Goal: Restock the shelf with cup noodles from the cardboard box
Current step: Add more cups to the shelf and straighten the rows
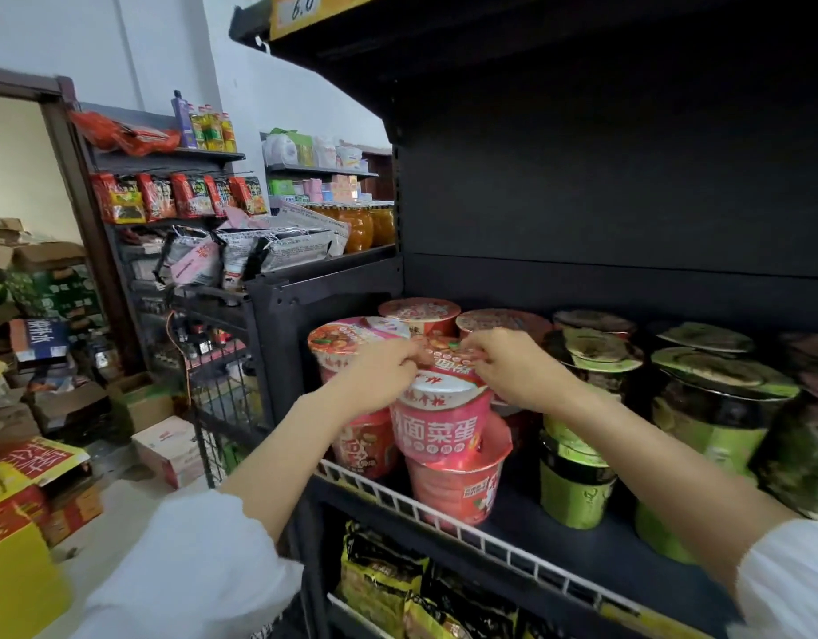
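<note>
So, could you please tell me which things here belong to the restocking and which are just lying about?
Job:
left hand
right hand
pink cup noodles
shelf

Lying about:
green cups
orange jars
silver packets
oil bottles

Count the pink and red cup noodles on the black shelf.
6, perhaps more hidden behind. Front stack: top, bottom. Left stack: top, bottom. Back row: left, right.

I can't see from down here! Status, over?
Left hand and right hand grip pink cup. Cup tilted atop red cup. Green cups close beside.
</note>
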Available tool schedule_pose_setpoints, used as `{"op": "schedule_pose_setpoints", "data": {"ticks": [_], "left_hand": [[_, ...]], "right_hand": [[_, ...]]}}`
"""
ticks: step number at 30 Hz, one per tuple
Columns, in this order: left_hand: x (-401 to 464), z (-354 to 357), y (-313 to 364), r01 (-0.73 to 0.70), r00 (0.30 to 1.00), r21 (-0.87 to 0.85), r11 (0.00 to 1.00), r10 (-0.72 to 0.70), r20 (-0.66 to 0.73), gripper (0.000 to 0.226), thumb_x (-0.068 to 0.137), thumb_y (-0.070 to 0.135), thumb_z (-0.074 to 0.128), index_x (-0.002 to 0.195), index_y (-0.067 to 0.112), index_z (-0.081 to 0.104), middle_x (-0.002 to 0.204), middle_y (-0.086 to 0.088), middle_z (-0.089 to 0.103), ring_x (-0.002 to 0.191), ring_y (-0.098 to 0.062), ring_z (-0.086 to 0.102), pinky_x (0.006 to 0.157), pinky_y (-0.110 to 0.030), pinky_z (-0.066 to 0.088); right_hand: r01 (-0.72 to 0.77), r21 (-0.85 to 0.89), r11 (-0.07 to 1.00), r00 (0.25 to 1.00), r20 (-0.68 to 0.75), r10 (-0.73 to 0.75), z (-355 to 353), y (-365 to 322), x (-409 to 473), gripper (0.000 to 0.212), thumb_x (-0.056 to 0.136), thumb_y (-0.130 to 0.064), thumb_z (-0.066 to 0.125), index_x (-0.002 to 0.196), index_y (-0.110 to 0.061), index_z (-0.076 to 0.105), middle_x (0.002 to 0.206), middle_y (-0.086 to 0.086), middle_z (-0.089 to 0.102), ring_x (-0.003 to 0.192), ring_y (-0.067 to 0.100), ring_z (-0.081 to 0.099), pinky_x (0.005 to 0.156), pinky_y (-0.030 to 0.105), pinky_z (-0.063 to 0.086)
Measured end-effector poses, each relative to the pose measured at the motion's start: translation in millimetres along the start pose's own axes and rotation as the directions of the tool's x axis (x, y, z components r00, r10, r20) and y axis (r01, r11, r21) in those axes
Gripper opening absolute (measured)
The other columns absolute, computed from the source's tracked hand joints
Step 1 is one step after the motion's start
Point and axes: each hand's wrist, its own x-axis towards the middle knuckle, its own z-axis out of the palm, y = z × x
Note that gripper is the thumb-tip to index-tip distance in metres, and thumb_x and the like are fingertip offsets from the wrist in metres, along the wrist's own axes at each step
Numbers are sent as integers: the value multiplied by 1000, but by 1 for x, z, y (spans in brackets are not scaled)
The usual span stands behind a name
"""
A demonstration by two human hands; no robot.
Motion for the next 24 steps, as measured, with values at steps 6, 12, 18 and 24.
{"op": "schedule_pose_setpoints", "data": {"ticks": [6, 12, 18, 24], "left_hand": [[-20, 9, -14, -155, 985, 125, 980, 144, 90, 61, 87, 11, 55, 144, 19, 37, 152, -2, 33, 141, -20, 28, 116, -35, 23], [-19, 15, -21, -159, 985, 56, 986, 154, 72, 62, 89, 33, 63, 144, 24, 37, 154, 1, 30, 142, -19, 24, 117, -38, 20], [-19, 16, -20, -198, 980, 98, 975, 195, 34, 57, 92, 29, 57, 144, 21, 37, 153, -1, 31, 143, -17, 24, 119, -37, 16], [-22, 17, -21, -170, 985, 85, 982, 171, -8, 57, 92, 30, 58, 144, 20, 37, 153, -1, 33, 143, -17, 24, 116, -33, 17]], "right_hand": [[-280, 228, 933, 950, -76, 304, 52, 5, -38, 78, 90, -11, 52, 151, -12, 4, 149, 19, 23, 137, 34, 26, 113, 37, 28], [-463, 244, 852, 882, 218, 417, 76, 15, -62, 61, 80, -13, 67, 135, -3, 43, 128, 11, 57, 113, 28, 56, 98, 40, 45], [-489, 147, 860, 871, 31, 490, 106, 13, -60, 36, 83, -6, 65, 117, -2, 54, 110, 16, 64, 103, 30, 61, 79, 30, 45], [-439, 155, 885, 893, -35, 449, 120, 13, -53, 36, 79, -7, 70, 114, -5, 58, 107, 12, 65, 101, 28, 62, 83, 31, 47]]}}
